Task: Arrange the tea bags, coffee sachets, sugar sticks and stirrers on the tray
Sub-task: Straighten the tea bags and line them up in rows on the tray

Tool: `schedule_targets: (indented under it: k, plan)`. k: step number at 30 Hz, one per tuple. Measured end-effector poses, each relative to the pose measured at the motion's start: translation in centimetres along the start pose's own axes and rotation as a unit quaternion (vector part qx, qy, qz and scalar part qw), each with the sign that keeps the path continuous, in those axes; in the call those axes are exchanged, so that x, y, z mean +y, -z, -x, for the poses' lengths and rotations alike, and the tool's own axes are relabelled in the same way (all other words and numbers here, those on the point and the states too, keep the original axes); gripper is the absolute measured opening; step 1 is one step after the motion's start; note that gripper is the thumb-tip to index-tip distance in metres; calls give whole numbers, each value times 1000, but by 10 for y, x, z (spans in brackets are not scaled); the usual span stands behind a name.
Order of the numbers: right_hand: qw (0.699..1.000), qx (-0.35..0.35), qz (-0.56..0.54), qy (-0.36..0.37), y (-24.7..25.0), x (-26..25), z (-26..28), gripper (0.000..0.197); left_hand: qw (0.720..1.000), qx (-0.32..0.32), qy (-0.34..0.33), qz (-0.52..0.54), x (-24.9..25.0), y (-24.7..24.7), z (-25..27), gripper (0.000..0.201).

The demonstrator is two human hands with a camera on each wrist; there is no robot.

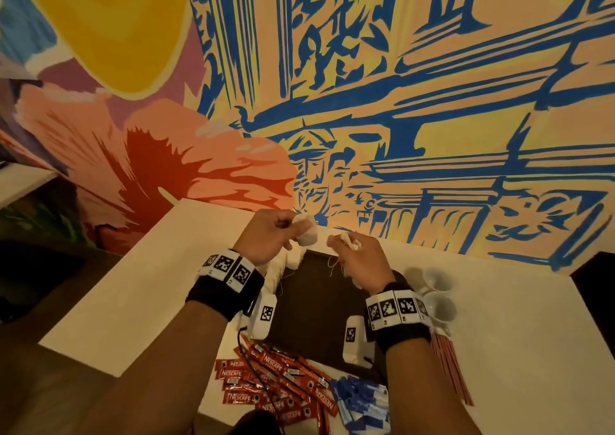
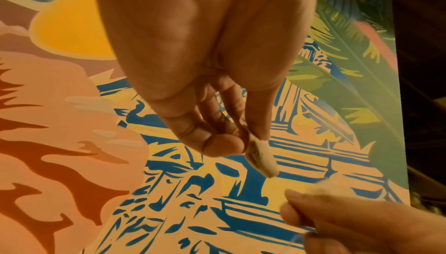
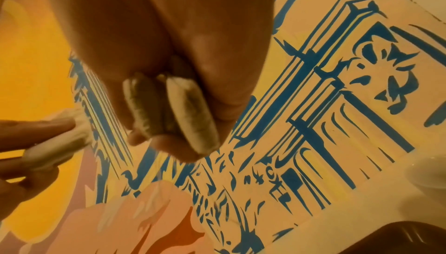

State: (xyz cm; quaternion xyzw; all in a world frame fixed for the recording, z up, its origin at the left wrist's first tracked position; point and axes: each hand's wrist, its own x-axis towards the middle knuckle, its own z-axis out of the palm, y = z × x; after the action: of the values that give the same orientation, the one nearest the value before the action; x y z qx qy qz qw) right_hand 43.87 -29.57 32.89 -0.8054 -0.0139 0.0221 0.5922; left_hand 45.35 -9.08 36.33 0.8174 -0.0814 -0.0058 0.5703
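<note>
Sorting tea bags above the dark tray (image 1: 319, 305), which lies on the white tabletop (image 1: 139, 288) against a painted wall. Left hand (image 1: 266, 235): thumb and fingers pinched on one tea bag (image 1: 307, 233), held up over the tray's far edge. Right hand (image 1: 357, 258): fingers curled round a small bundle of tea bags (image 3: 169, 113), strings dangling toward the tray. Further tea bags stand in a row (image 1: 283, 266) along the tray's left side. Coffee sachets (image 1: 276, 381), red, in a loose heap near the tray's front edge; blue sugar sticks (image 1: 361, 401) just beside them; red stirrers (image 1: 449, 368) to the right, below two white cups (image 1: 436, 295); none yet on the tray. Step in hand, by judgement: laying out the tea bags. Next move calls for lowering the single bag into the row without tangling strings.
</note>
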Motion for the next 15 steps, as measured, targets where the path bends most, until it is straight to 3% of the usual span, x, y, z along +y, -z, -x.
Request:
schedule_targets:
  k: [2, 6, 11, 15]
  plan:
    - [999, 36, 7, -31, -1, 2, -7, 28, 1000, 5, 12, -8, -9, 12, -11, 20]
    - [990, 40, -44, -129, -6, 3, -20, 33, 998, 5, 35, -47, -34, 31, -33, 15]
    - [973, 35, -69, -217, -14, 13, -32, 19, 991, 19, 85, -100, -87, 46, -63, 8]
    - [956, 54, -108, -269, -23, 17, -39, 11, 980, -20, 99, -173, -132, 48, -83, 15]
